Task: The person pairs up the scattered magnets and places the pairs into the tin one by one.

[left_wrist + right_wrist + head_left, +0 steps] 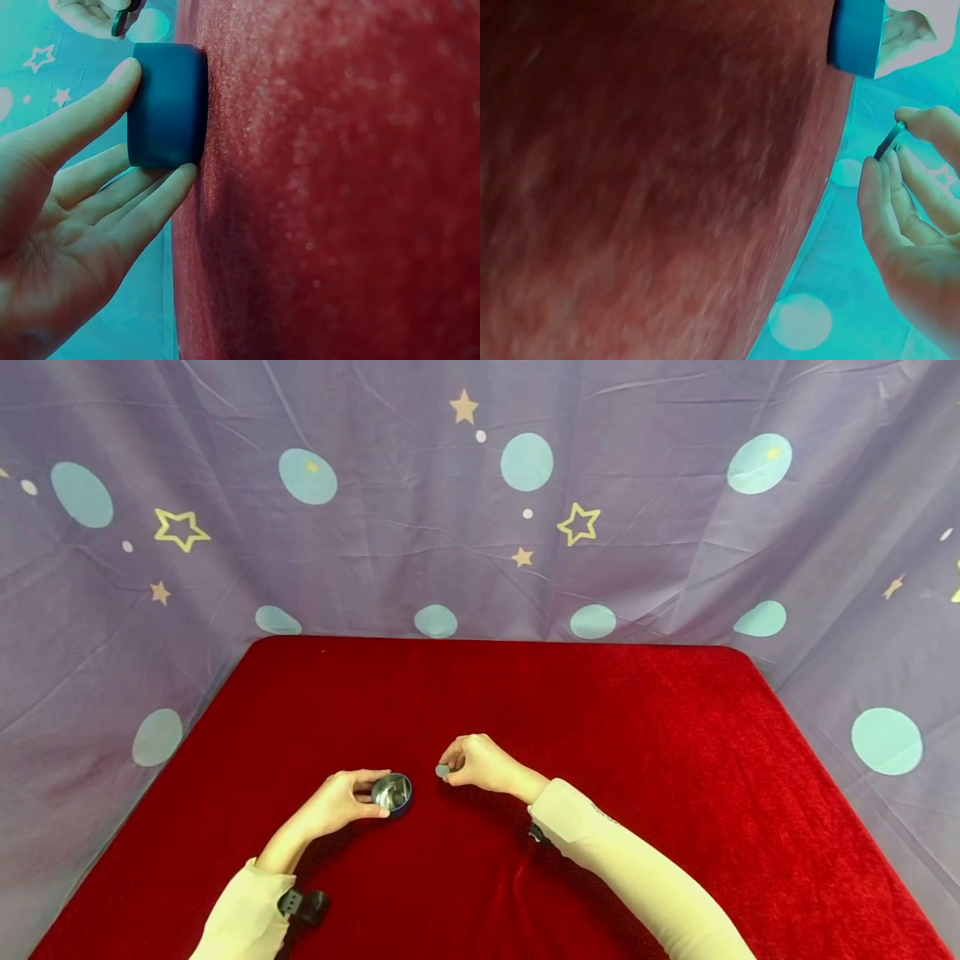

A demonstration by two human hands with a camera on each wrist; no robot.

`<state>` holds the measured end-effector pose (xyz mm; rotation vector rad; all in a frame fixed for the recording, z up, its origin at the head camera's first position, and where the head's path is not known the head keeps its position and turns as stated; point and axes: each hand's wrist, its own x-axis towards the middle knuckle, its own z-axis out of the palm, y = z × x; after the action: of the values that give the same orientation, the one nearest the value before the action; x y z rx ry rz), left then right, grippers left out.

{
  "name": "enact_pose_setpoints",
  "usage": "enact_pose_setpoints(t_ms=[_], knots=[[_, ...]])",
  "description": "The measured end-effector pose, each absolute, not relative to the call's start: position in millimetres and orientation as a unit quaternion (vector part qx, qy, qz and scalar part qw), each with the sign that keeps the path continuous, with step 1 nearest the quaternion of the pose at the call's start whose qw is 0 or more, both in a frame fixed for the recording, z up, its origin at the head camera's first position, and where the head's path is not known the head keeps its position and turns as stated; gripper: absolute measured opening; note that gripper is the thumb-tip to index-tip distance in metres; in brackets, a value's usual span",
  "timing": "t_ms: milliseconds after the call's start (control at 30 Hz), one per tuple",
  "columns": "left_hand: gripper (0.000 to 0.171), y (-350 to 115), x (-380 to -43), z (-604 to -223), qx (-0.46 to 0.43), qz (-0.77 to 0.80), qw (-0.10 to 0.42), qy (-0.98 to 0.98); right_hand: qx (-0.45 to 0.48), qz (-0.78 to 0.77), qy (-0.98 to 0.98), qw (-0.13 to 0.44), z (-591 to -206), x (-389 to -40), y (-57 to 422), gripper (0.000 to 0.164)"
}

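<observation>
My left hand grips a short round dark blue container by its sides, thumb on one side and fingers on the other. From above, its open top shows a shiny, silvery inside; I cannot tell what lies in it. The base sits at the red cloth. To the right of it, my right hand pinches a small, thin grey-green disc, like a coin, between thumb and fingertips. The right wrist view shows the disc edge-on, held off the cloth and apart from the container.
A red velvet cloth covers the table, with slight creases near the front. Behind and at both sides hangs a purple curtain with stars and pale blue dots. Dark straps with small devices sit at both wrists.
</observation>
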<state>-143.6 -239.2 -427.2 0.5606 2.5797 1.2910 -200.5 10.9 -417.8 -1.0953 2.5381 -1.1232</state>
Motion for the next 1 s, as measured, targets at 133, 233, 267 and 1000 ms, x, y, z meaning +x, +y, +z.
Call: enact_pose_setpoints(t_ms=[133,233,267,1000], knots=[[0.059,-240,-144,-429,0.183,0.437,0.103,0.874,-0.367,-0.376,0.847,0.077,-417,-197,3,0.015],[0.059,-240,-144,-430,0.181,0.439,0.104,0.874,-0.366,-0.379,0.846,0.080,-417,-194,-1,0.015],[0.059,-240,-144,-431,0.183,0.440,0.104,0.873,-0.367,-0.379,0.846,0.080,-416,-194,-3,0.015],[0.058,-241,-144,-429,0.177,0.450,0.114,0.868,-0.345,-0.415,0.836,0.103,-421,-182,-33,0.015]])
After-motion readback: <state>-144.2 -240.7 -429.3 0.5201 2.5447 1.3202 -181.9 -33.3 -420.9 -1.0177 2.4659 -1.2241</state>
